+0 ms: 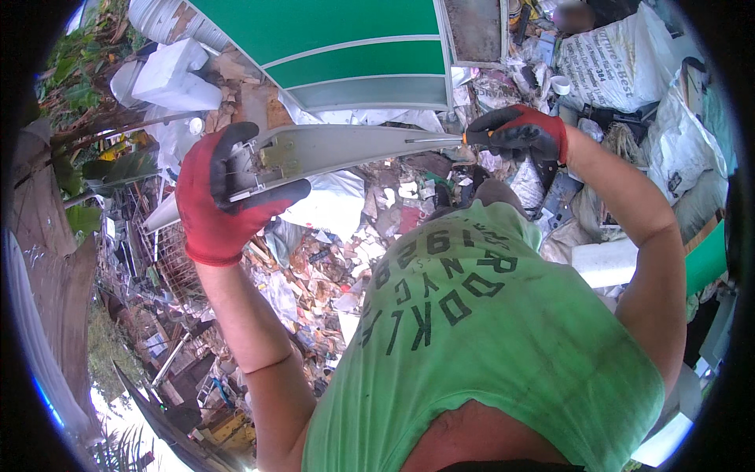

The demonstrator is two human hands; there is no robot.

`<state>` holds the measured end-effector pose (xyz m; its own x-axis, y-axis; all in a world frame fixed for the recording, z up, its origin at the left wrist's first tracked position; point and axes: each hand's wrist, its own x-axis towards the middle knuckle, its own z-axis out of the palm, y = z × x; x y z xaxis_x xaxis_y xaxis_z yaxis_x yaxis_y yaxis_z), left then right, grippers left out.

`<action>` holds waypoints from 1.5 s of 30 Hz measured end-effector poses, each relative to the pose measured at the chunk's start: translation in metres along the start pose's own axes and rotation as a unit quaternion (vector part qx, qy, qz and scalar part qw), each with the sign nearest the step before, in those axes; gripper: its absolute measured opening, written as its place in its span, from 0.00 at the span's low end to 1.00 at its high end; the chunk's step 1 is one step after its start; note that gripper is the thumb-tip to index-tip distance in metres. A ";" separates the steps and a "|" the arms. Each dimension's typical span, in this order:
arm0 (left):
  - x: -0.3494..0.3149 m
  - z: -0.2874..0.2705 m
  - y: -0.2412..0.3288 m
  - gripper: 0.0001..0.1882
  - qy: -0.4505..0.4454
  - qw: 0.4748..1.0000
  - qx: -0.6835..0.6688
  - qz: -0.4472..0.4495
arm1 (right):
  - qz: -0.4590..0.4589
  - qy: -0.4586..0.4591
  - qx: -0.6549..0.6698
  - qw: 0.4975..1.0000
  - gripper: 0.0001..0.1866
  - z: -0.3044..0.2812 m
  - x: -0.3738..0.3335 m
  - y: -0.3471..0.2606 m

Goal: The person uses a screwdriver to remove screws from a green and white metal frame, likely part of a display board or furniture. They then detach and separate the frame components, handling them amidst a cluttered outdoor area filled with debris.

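Below our fingers and on all sides of them we see a scrap-strewn ground (338, 297), crowded with paper bits, plastic bags and broken parts. A large green board (354, 51) with pale strips stands beyond both pairs of fingers, in the gap between them and farther out. Our green sleeveless shirt (511, 330) fills the space nearer to us than the fingers, its front marked with dark print. A white printed sack (617, 67) lies beyond the right fingers and off to their right; a white blocky container (177, 79) sits beyond the left fingers, slightly to their left.

Between our two hands we have a long, tapering, pale grey plastic panel (354, 147). Its broad end is in our left hand (208, 200), in a red glove with black fingers: these are spread around the panel, the thumb along the near edge and the others over the far edge. Our right hand (528, 134), gloved alike, is at the narrow end, its fingers curled together and pinching the orange-and-black handle of a screwdriver (474, 138). The shaft points left from those fingers, across the panel's narrow end; we cannot tell whether its tip touches. Just right of the left fingers, a small yellowish bracket (285, 153) sits on the panel.
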<state>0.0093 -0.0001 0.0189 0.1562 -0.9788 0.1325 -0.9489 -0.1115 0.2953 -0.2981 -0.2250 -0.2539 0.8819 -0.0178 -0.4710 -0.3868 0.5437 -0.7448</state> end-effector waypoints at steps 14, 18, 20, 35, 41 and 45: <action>0.005 0.001 -0.008 0.45 -0.004 1.000 0.019 0.004 | -0.114 0.098 -0.689 0.709 0.26 0.015 0.006 -0.001; 0.008 0.005 -0.007 0.43 0.031 0.999 0.013 0.012 | -0.033 0.007 -0.200 0.979 0.26 0.000 0.009 -0.021; 0.006 0.004 -0.006 0.44 0.025 0.999 0.025 0.017 | 0.035 -0.057 -0.097 0.993 0.26 -0.011 0.012 -0.022; 0.008 0.003 -0.014 0.47 0.025 0.999 0.028 0.011 | -0.206 0.098 -0.568 0.791 0.26 0.000 0.015 -0.008; 0.003 0.007 -0.011 0.49 0.042 0.998 -0.045 -0.022 | 0.027 -0.023 0.000 0.999 0.24 -0.018 0.012 -0.004; 0.000 0.009 -0.011 0.49 0.039 0.999 -0.020 -0.010 | 0.066 -0.041 -0.049 0.996 0.25 -0.013 0.015 0.007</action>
<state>0.0169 -0.0005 0.0069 0.1963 -0.9602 0.1987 -0.9342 -0.1215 0.3355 -0.2908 -0.2322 -0.2726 0.8394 0.1195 -0.5302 -0.5214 0.4525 -0.7234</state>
